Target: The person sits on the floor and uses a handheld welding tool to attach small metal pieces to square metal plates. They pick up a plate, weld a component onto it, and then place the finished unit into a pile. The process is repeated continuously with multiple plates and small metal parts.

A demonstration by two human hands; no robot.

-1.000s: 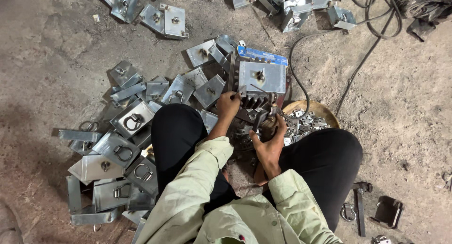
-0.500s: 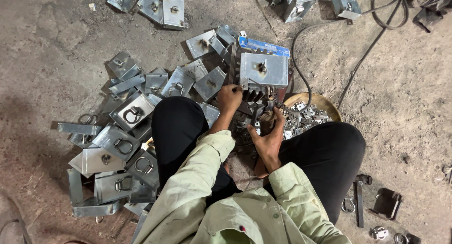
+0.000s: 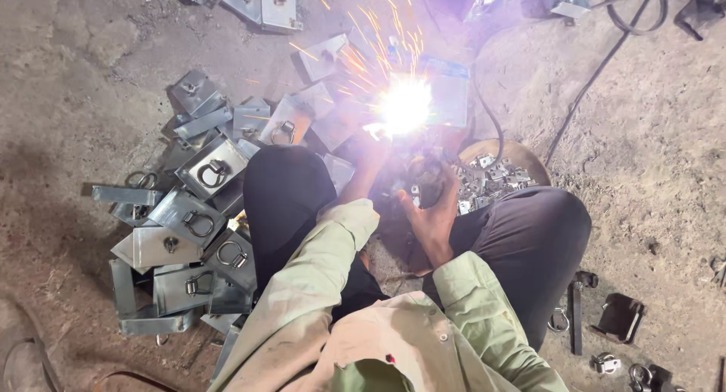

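Bare dirt floor, black cable top right; daylight.

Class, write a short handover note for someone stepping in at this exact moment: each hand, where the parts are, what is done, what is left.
Left hand: at the arc, beside the glare; grip unclear.
Right hand: wrapped round a dark tool, likely the electrode holder.
Welding arc sparking on a metal plate between the knees.
Plates with rings piled on the person's left, apparently done.
Bowl of small fittings on the right: pieces left.
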